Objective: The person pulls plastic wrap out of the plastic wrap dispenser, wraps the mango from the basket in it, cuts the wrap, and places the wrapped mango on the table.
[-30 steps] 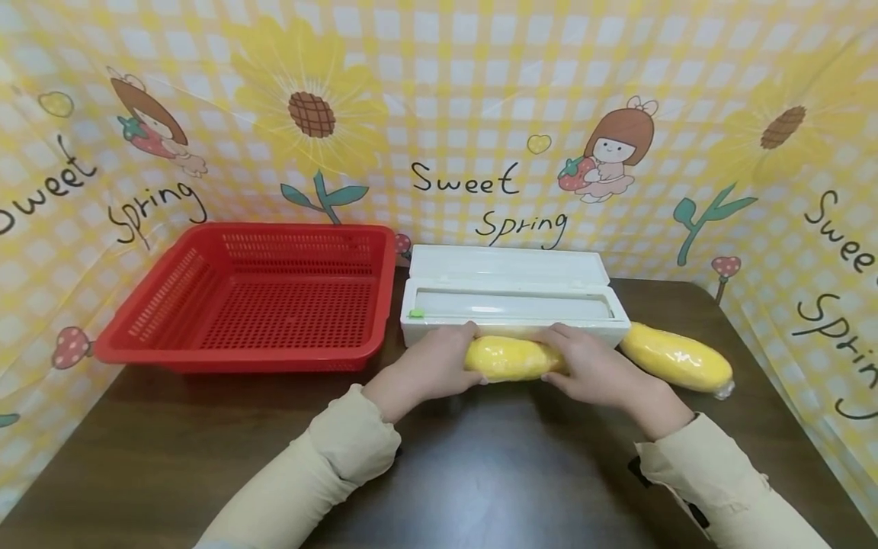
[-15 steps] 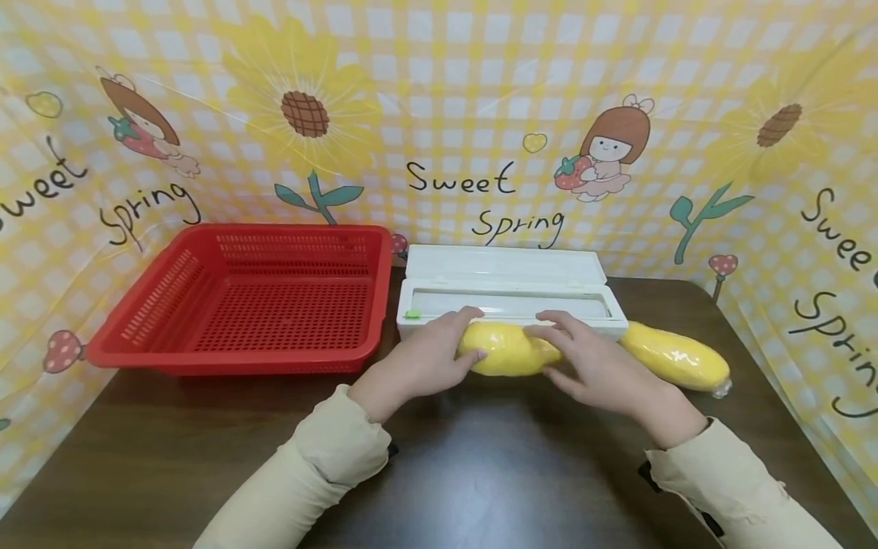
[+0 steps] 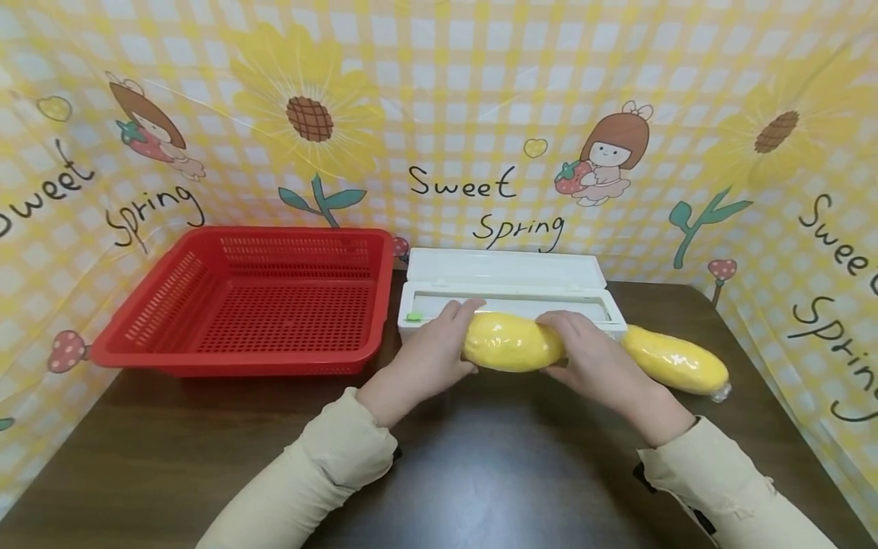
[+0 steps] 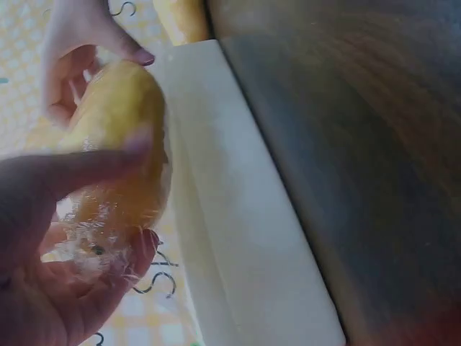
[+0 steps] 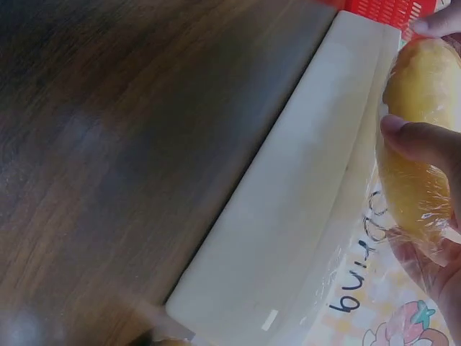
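Both hands hold a yellow oblong fruit [image 3: 513, 341] above the front edge of a white cling film box [image 3: 507, 268]. My left hand [image 3: 430, 352] grips its left end, and my right hand [image 3: 595, 364] grips the right end. In the left wrist view, crumpled clear film [image 4: 101, 249] gathers at the fruit's end near the left palm, the thumb lying across its side. The right wrist view has the right thumb [image 5: 421, 142] pressed on the wrapped skin. The box lid is raised, and the film roll inside is partly hidden by the hands.
A second film-wrapped yellow fruit [image 3: 679, 361], longer, lies right of the box. To the left stands a red perforated basket [image 3: 236, 366] with nothing in it. A green slider [image 3: 414, 317] sits at the box's left front edge. Patterned cloth hangs behind the dark wooden table [image 3: 473, 473].
The fruit has risen and been turned between the hands, from in front of the box to above its front edge. The right fingers loosened midway and closed on it again.
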Motion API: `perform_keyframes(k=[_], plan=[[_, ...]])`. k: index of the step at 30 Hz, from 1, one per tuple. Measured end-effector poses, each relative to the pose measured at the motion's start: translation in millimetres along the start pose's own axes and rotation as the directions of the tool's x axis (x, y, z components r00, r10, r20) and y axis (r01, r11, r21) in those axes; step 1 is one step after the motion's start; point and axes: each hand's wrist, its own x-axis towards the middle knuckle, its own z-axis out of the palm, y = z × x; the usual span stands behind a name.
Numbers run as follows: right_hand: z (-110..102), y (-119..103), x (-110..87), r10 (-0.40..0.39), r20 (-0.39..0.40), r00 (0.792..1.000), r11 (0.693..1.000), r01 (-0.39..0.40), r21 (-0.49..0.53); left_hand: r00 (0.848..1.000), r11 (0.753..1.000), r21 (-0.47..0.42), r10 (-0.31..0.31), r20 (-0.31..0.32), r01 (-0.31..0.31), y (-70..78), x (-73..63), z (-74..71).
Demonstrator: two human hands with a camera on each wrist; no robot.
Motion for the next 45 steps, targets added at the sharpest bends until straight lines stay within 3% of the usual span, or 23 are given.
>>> perform_keyframes(k=[5, 11, 15, 26, 31, 37, 45], plan=[[4, 3, -0.5, -0.016, -0.022, 1.0, 1.0, 0.016, -0.012, 0.998, 0.998, 0.063, 0.013, -0.061, -0.01, -3.2, 0.6, 4.5], [11, 6, -1.8, -0.031, -0.07, 0.997, 0.999, 0.03, -0.023, 0.984, 0.99, 0.098, 0.115, -0.138, -0.102, -5.0, -1.6, 8.9], [16, 8, -4.1, -0.066, -0.138, 0.988, 0.997, 0.061, -0.042, 0.976, 0.982, 0.127, 0.156, -0.155, -0.137, -4.8, -3.4, 13.1], [24, 11, -6.8, -0.13, -0.188, 0.974, 0.991, 0.124, -0.042, 0.977, 0.98, 0.159, 0.145, -0.156, -0.12, -4.9, -6.5, 21.9], [26, 11, -7.5, -0.125, -0.156, 0.98, 0.992, 0.121, -0.034, 0.984, 0.981, 0.166, 0.122, -0.131, -0.1, -6.7, -6.8, 24.0], [23, 8, -7.0, -0.086, -0.058, 0.995, 0.996, 0.084, -0.032, 0.991, 0.988, 0.135, 0.094, -0.093, -0.081, -11.1, -4.9, 25.9], [22, 6, -4.8, -0.084, -0.001, 0.996, 0.991, 0.083, -0.101, 0.997, 0.994, 0.101, 0.056, -0.062, -0.049, -13.1, -0.4, 26.6]])
